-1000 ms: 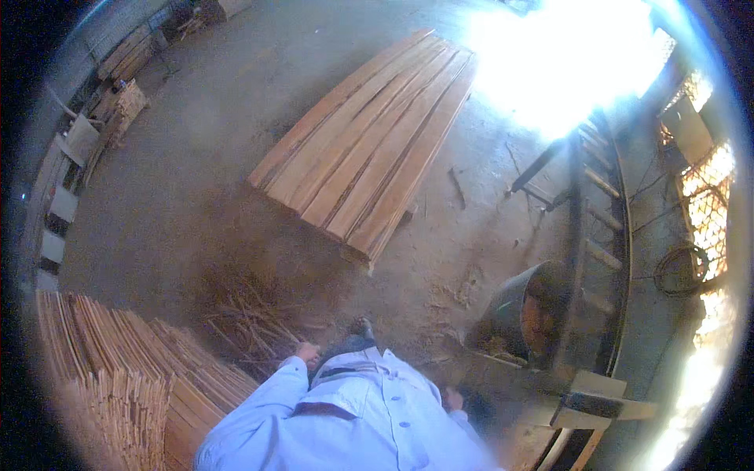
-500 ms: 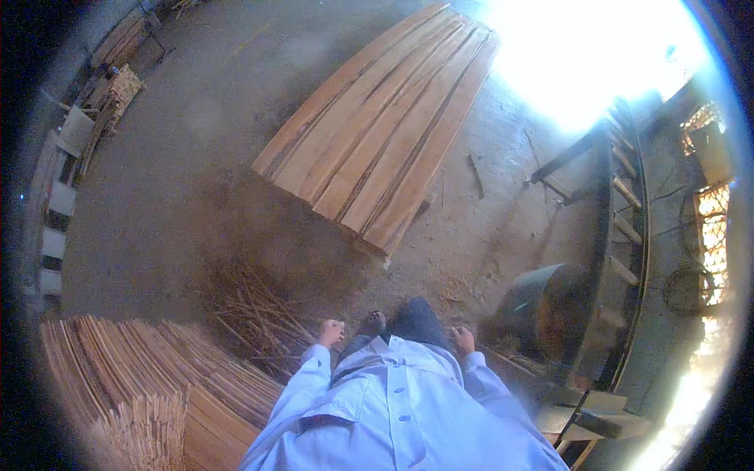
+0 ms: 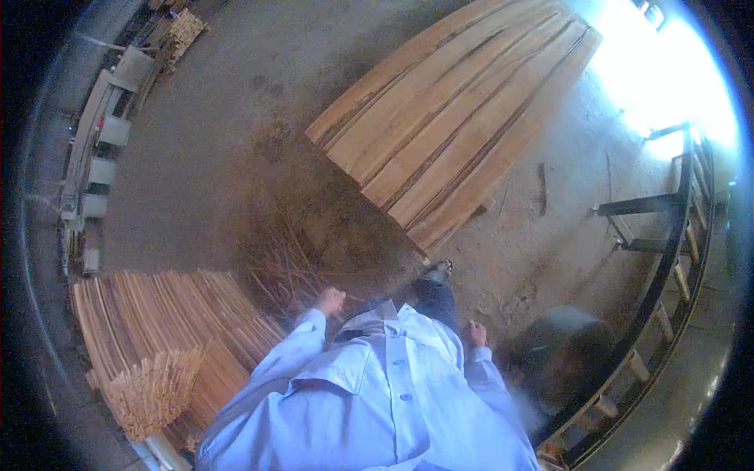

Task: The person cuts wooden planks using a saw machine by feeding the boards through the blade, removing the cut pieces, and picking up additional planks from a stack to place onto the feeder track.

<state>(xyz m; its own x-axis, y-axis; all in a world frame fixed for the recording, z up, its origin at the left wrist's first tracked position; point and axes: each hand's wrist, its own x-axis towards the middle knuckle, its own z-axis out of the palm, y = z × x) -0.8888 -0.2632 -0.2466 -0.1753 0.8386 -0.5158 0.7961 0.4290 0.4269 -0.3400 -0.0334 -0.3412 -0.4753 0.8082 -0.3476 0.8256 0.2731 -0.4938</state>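
Observation:
My left hand [image 3: 331,301] hangs in front of me on the left, its fingers curled in loosely, and I see nothing in it. Just beyond it lies a tangle of thin wood strips [image 3: 287,263] on the floor. On my other side, my right hand [image 3: 475,334] is lowered by my hip with its fingers curled and no object showing. The grey round drum-like object [image 3: 565,334] is nearest to it, apart from the hand. Ahead of me are several long wooden planks [image 3: 444,141] laid side by side, with dark gaps and rough edges between them. Neither hand touches them.
A tall stack of thin wood slats [image 3: 169,314] stands close on my left. Along the right runs a dark roller frame [image 3: 669,263] with braced legs. Pale blocks [image 3: 102,171] line the far left. A dark stick [image 3: 542,188] lies on the dusty floor; bright light floods the upper right.
The view has turned and shifted, so the planks sit farther right in it. My foot has come forward near the planks' near corner. Both hands have swung a little and still hold nothing visible.

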